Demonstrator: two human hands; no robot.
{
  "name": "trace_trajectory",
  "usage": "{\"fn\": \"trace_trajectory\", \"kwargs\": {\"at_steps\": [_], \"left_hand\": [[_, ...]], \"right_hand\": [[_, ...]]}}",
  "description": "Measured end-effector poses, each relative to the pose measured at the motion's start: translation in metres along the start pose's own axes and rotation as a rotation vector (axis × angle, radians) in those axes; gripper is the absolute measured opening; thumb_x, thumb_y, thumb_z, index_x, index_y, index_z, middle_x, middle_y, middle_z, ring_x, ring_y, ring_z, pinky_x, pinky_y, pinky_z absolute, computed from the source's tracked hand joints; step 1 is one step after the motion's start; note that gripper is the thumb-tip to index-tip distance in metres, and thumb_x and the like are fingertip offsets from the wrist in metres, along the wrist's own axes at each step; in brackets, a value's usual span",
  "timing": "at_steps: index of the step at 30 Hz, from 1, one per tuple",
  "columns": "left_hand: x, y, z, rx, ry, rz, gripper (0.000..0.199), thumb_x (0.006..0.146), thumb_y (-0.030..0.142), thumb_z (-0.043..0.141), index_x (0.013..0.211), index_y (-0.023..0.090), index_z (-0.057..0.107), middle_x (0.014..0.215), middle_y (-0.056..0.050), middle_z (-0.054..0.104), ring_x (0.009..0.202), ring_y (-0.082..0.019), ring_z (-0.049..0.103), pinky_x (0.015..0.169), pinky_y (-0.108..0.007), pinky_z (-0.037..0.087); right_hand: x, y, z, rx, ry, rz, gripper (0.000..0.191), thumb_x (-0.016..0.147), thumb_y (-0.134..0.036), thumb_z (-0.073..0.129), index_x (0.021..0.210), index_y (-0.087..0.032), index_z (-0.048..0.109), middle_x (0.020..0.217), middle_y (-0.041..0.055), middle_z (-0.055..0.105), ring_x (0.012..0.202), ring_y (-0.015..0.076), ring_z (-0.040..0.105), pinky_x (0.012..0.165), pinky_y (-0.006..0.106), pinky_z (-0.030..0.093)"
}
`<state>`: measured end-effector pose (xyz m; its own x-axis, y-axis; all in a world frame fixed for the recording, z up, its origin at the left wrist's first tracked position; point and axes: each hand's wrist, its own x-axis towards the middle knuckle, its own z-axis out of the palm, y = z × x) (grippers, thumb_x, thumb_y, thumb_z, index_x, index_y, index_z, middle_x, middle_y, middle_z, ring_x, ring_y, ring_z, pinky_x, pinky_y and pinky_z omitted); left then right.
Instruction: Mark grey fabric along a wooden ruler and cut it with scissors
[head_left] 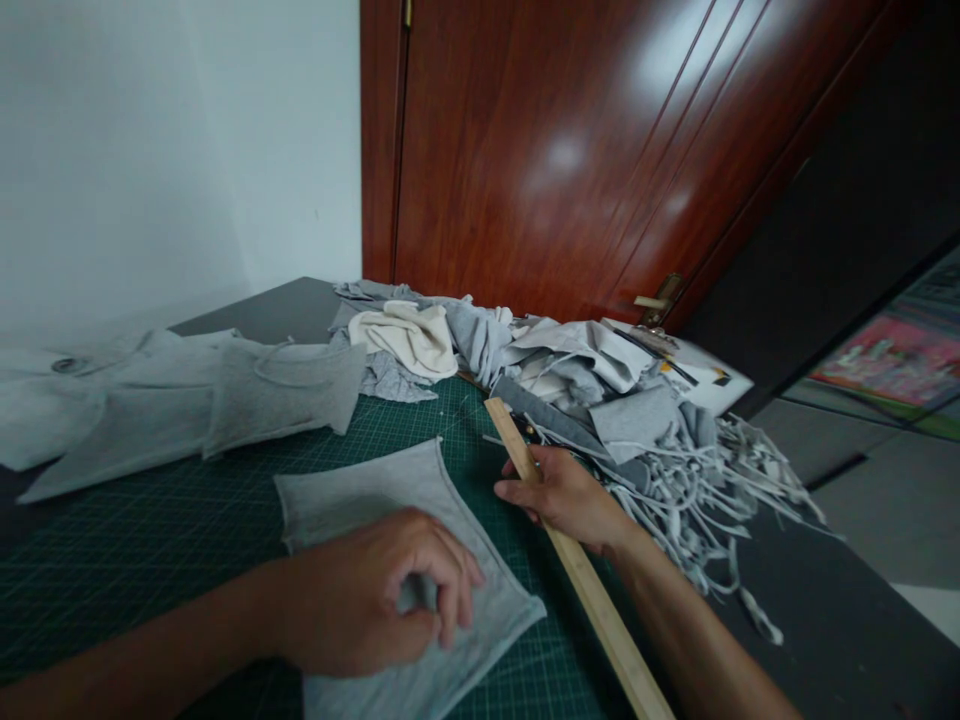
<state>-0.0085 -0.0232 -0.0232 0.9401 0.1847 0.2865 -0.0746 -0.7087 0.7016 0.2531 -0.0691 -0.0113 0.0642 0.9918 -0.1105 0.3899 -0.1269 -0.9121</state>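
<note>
A grey fabric piece (375, 480) lies flat on the green cutting mat (187, 540). My left hand (390, 590) is over the fabric with its fingers curled and apart, holding nothing visible. To the right of the fabric, my right hand (562, 495) has its thumb and fingers around a long wooden ruler (600, 605), near its far end. The ruler slants from beside the scrap pile down to the bottom edge of the view. Part of the fabric is hidden under my left hand and forearm.
Grey fabric pieces (285, 400) lie at the left. Crumpled grey and cream cloth (409, 338) is heaped at the back, with thin fabric strips (697, 500) at the right. A white board (712, 375) lies behind them, before a reddish-brown door (525, 150).
</note>
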Motion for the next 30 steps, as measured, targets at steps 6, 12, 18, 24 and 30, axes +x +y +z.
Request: {"fn": "trace_trajectory", "kwargs": {"at_steps": [6,12,18,24,30], "left_hand": [[0.006,-0.011,0.015,0.399,0.336,-0.282,0.033,0.086,0.015,0.058,0.115,0.018,0.073,0.130,-0.015,0.075,0.125,-0.036,0.070,0.112,-0.059,0.054],[-0.006,-0.036,0.003,0.295,0.097,0.086,0.054,0.082,0.008,0.063,0.133,0.025,0.069,0.153,-0.010,0.068,0.149,-0.030,0.058,0.126,-0.051,0.046],[0.012,-0.032,0.000,0.122,0.336,-0.257,0.033,0.092,0.014,0.053,0.118,0.024,0.071,0.122,-0.008,0.080,0.121,-0.029,0.076,0.108,-0.052,0.059],[0.015,-0.015,0.018,-0.110,0.433,-0.270,0.046,0.102,0.036,0.060,0.145,0.027,0.046,0.146,-0.013,0.066,0.130,-0.030,0.070,0.105,-0.047,0.062],[0.009,-0.017,0.024,0.199,0.353,-0.202,0.061,0.098,0.018,0.054,0.155,0.030,0.034,0.156,-0.013,0.055,0.146,-0.029,0.056,0.123,-0.054,0.047]], "right_hand": [[0.005,0.008,0.004,0.049,0.080,-0.032,0.042,0.094,-0.060,0.073,0.083,-0.022,0.059,0.050,-0.0077,0.058,0.045,0.0110,0.049,0.045,0.023,0.033],[0.000,-0.001,0.007,0.236,0.006,-0.002,0.055,0.084,-0.073,0.078,0.085,-0.019,0.063,0.062,-0.0024,0.068,0.051,0.0122,0.061,0.047,0.021,0.045],[0.000,-0.003,0.038,0.400,-0.056,-0.019,0.066,0.070,-0.079,0.086,0.086,-0.020,0.061,0.070,-0.0016,0.072,0.055,0.0147,0.068,0.052,0.027,0.059],[0.011,0.007,0.066,0.400,-0.039,-0.102,0.057,0.080,-0.073,0.083,0.090,-0.022,0.061,0.072,-0.0035,0.070,0.060,0.0149,0.067,0.059,0.028,0.059],[0.002,0.011,0.042,0.222,-0.115,-0.185,0.033,0.086,-0.044,0.089,0.096,-0.020,0.069,0.076,-0.0034,0.068,0.062,0.0142,0.062,0.058,0.027,0.051]]}}
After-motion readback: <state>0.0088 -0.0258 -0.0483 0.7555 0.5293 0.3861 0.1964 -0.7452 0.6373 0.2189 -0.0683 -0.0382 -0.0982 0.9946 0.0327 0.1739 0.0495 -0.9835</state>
